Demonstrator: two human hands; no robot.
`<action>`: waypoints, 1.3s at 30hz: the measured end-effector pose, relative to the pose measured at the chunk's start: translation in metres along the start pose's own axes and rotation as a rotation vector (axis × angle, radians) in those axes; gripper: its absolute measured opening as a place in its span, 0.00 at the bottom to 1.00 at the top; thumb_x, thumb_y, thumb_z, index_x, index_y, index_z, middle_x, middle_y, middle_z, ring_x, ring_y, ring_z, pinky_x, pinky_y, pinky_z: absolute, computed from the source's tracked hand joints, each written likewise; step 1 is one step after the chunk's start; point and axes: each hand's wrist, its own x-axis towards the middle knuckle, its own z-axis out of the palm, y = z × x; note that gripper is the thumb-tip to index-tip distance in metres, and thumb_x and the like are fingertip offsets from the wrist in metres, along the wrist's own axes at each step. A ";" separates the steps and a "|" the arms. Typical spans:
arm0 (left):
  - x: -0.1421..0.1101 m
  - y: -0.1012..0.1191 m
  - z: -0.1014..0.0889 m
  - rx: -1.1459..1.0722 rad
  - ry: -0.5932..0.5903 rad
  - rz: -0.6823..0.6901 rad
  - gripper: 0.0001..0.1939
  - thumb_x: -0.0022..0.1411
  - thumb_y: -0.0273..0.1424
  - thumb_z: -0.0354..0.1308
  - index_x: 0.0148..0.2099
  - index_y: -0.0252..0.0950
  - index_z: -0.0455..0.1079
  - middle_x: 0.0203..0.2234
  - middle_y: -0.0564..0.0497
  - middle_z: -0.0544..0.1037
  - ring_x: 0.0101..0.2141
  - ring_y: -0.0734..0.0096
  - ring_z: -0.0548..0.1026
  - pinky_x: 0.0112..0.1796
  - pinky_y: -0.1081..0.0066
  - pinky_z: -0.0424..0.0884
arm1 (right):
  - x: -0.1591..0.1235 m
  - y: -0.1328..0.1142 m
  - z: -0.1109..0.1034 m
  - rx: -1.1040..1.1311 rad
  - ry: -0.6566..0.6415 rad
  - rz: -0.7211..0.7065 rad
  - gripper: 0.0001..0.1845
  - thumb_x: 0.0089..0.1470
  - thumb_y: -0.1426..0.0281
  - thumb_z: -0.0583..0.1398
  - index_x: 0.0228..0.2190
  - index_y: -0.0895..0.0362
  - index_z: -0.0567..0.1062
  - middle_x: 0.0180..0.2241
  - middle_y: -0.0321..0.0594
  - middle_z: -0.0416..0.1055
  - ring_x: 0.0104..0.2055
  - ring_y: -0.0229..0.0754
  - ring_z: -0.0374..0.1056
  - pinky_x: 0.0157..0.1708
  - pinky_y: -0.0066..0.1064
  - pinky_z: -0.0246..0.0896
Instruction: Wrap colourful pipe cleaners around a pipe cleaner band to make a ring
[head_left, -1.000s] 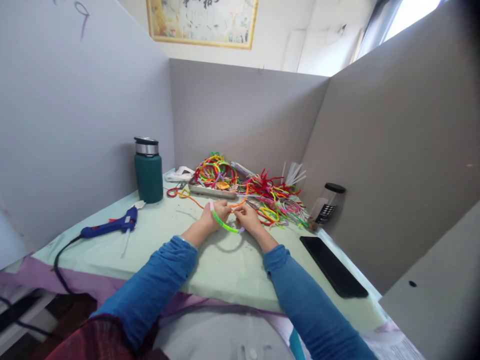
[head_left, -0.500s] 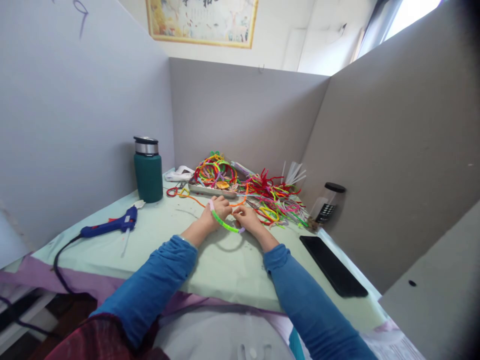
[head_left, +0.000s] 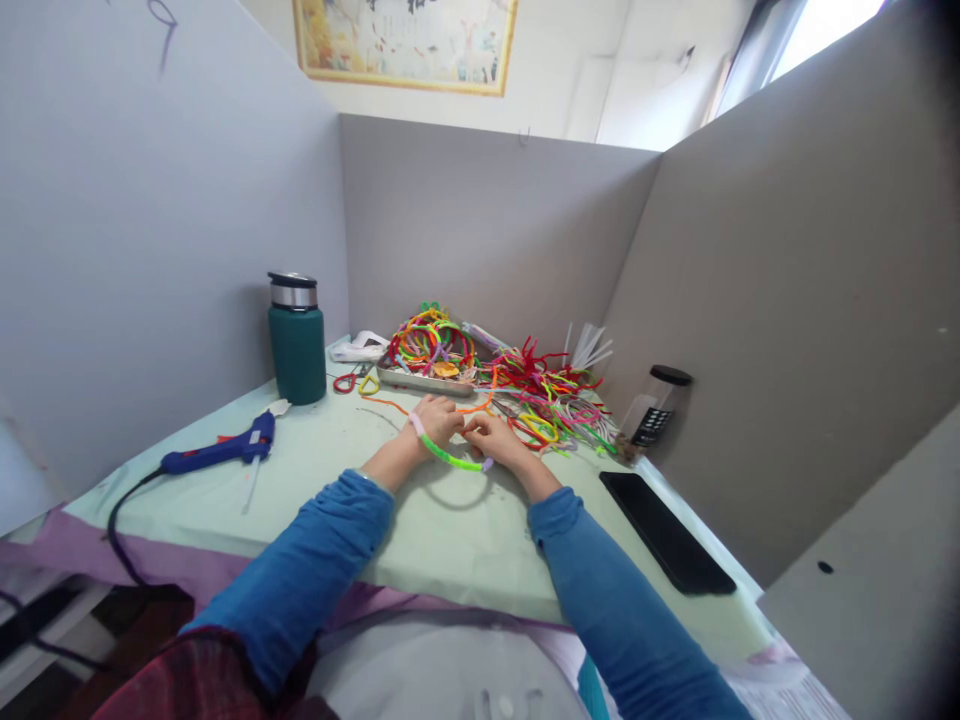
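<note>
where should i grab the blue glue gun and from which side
The glue gun is probably best gripped around its long blue handle, with the left hand coming from the near side. It lies on the table with the handle stretching left and the pale tip at the far end, so fingers should clear the tip; mind the cord.

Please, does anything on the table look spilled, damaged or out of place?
Nothing looks damaged or spilled. The pipe cleaners right of the shallow tray look untidy, lying in a tangled heap with ends pointing many ways.
</note>
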 end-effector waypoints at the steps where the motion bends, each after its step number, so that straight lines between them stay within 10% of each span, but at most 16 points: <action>1: 0.000 0.001 -0.002 -0.017 -0.011 -0.021 0.12 0.61 0.33 0.53 0.34 0.36 0.77 0.27 0.46 0.74 0.33 0.65 0.70 0.35 0.67 0.58 | 0.000 0.001 0.000 0.002 -0.010 -0.004 0.03 0.49 0.71 0.57 0.26 0.58 0.69 0.13 0.30 0.64 0.16 0.33 0.58 0.19 0.23 0.49; 15: -0.002 0.000 -0.006 -0.308 -0.077 -0.234 0.10 0.56 0.33 0.56 0.34 0.37 0.78 0.29 0.50 0.78 0.31 0.71 0.72 0.34 0.73 0.63 | -0.001 0.005 -0.002 -0.024 -0.066 -0.027 0.06 0.50 0.70 0.57 0.25 0.59 0.72 0.18 0.33 0.68 0.19 0.31 0.60 0.21 0.22 0.52; 26: -0.007 -0.004 -0.013 -1.052 -0.274 -0.664 0.12 0.42 0.35 0.63 0.26 0.30 0.75 0.12 0.55 0.65 0.17 0.79 0.58 0.21 0.73 0.52 | -0.002 0.010 -0.006 0.012 -0.174 -0.139 0.05 0.49 0.70 0.57 0.28 0.59 0.73 0.20 0.33 0.68 0.20 0.31 0.59 0.20 0.22 0.53; 39: -0.008 -0.011 -0.004 -1.225 -0.209 -0.581 0.20 0.42 0.42 0.66 0.29 0.29 0.75 0.16 0.53 0.69 0.18 0.80 0.60 0.21 0.74 0.51 | -0.007 -0.004 -0.008 0.204 -0.156 -0.135 0.10 0.48 0.64 0.60 0.25 0.59 0.70 0.19 0.32 0.67 0.18 0.30 0.56 0.19 0.23 0.50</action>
